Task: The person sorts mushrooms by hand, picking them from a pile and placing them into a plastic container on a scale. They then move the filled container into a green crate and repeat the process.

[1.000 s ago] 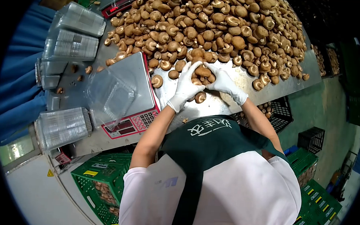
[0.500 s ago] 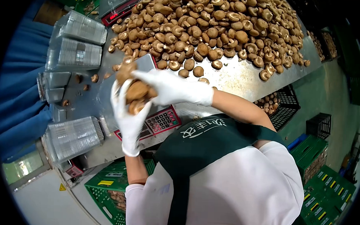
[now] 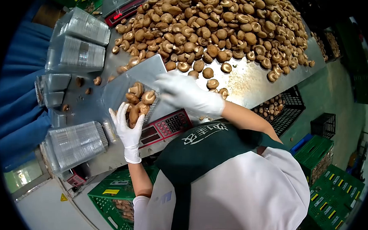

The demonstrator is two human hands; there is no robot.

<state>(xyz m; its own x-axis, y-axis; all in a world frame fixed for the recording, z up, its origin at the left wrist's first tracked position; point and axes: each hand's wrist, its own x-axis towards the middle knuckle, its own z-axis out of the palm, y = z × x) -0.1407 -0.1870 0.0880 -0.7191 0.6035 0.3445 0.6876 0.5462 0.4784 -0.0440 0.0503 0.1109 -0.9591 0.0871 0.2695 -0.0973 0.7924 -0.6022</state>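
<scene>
Several brown shiitake mushrooms point(image 3: 147, 97) lie in a clear plastic tray point(image 3: 152, 111) on the silver pan of a scale point(image 3: 158, 66). My left hand point(image 3: 128, 131), in a white glove, is at the tray's near end. Its fingers and thumb are spread around the nearest mushroom point(image 3: 133, 115), touching or very close to it. To the right of the tray, my gloved right hand point(image 3: 187, 92) hangs over the scale's edge. Its fingers are stretched out and blurred by motion, and no mushroom shows in them. The scale's red keypad panel point(image 3: 167, 128) lies below.
A large pile of shiitake point(image 3: 220, 26) covers the back of the metal table point(image 3: 251, 83). Stacks of clear trays point(image 3: 82, 53) stand at the left, with another stack point(image 3: 76, 145) nearer. A second scale point(image 3: 120, 13) is behind. Green crates point(image 3: 115, 194) and a black crate point(image 3: 289, 109) sit below.
Mushrooms held up between both hands now rest in the tray. My right hand has moved away to the right, and my left hand has lowered and spread its fingers.
</scene>
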